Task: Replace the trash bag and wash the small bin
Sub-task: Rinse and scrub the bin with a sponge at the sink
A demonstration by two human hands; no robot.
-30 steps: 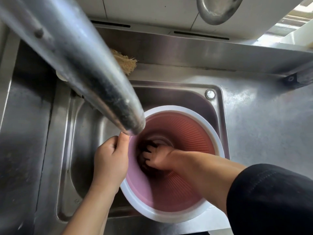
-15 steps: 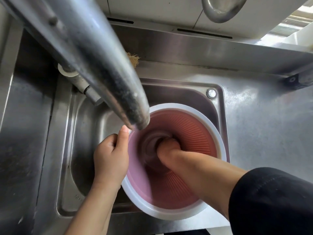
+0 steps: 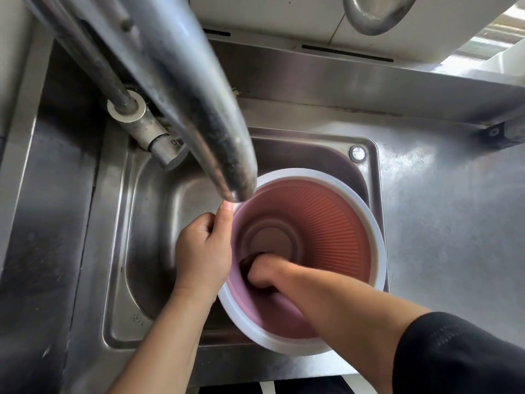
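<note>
Pink ribbed plastic with a white rim: the small bin (image 3: 326, 223) is sitting tilted in the steel sink (image 3: 159, 223), its mouth facing up toward the person and its bottom disc in plain sight. The left hand (image 3: 203, 251) is gripping the near-left part of the rim, thumb lying along the white edge and fingers curled round the outside. The right hand (image 3: 262, 273) is reaching deep inside, down at the lower wall near the bottom, fingers bunched; whether it is holding a cloth or sponge I cannot tell, as only a dark patch is showing beside it. The faucet (image 3: 199, 109) is hanging just above the rim, and no running water is showing.

The bin is looking light and thin-walled, stiff enough at the rim but likely to flex along the ribbed sides. Wet, it should be slippery, so the rolled white rim is probably the surest place to take hold, as the left hand is doing. Being so light, it may skate round the sink under scrubbing unless it is braced.
</note>
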